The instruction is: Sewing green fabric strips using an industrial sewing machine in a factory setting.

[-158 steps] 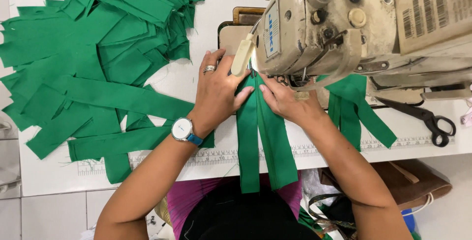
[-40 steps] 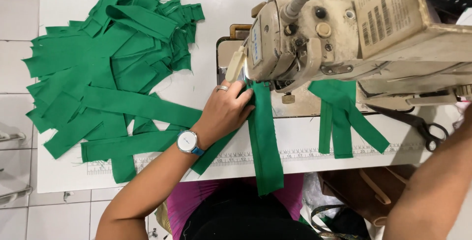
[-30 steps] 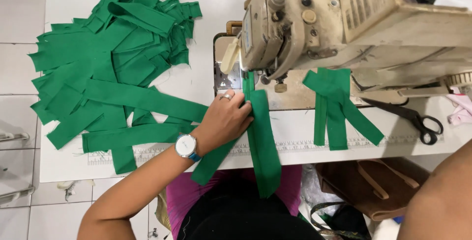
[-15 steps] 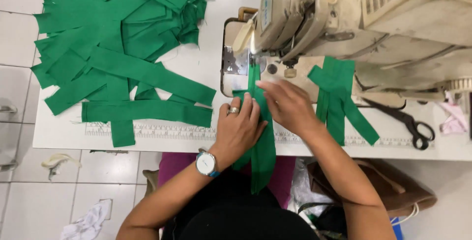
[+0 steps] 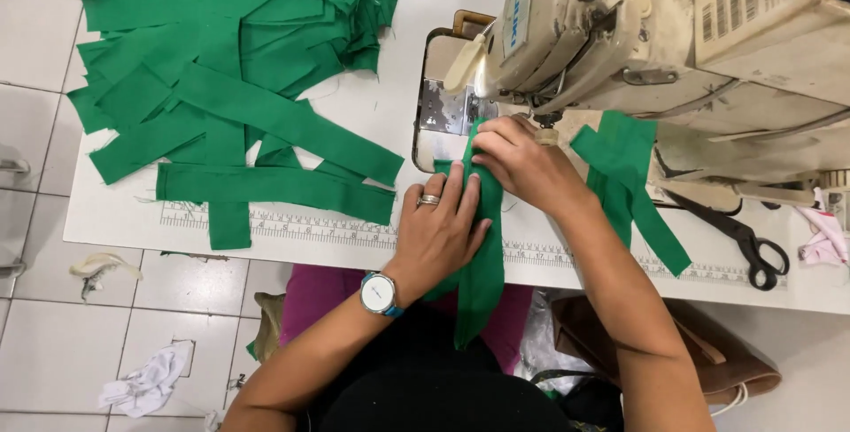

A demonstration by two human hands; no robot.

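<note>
A long green fabric strip [image 5: 482, 273] runs from under the head of the cream sewing machine [image 5: 620, 34] over the table's front edge toward my lap. My left hand [image 5: 441, 230], with a ring and a blue-strapped watch, lies flat on the strip, fingers pointing at the needle. My right hand [image 5: 522, 162] pinches the strip's top end just in front of the presser foot. The needle itself is hidden behind my fingers.
A big heap of green strips [image 5: 239, 69] covers the left of the white table [image 5: 124, 219], which has a ruler along its front edge. More green strips [image 5: 624, 175] hang right of the needle. Black scissors [image 5: 739, 237] lie far right. Rags [image 5: 146, 383] litter the tiled floor.
My right hand came back from the right and joined the left on the strip at the needle. The left hand slid nearer along the strip. The view shifted left and down.
</note>
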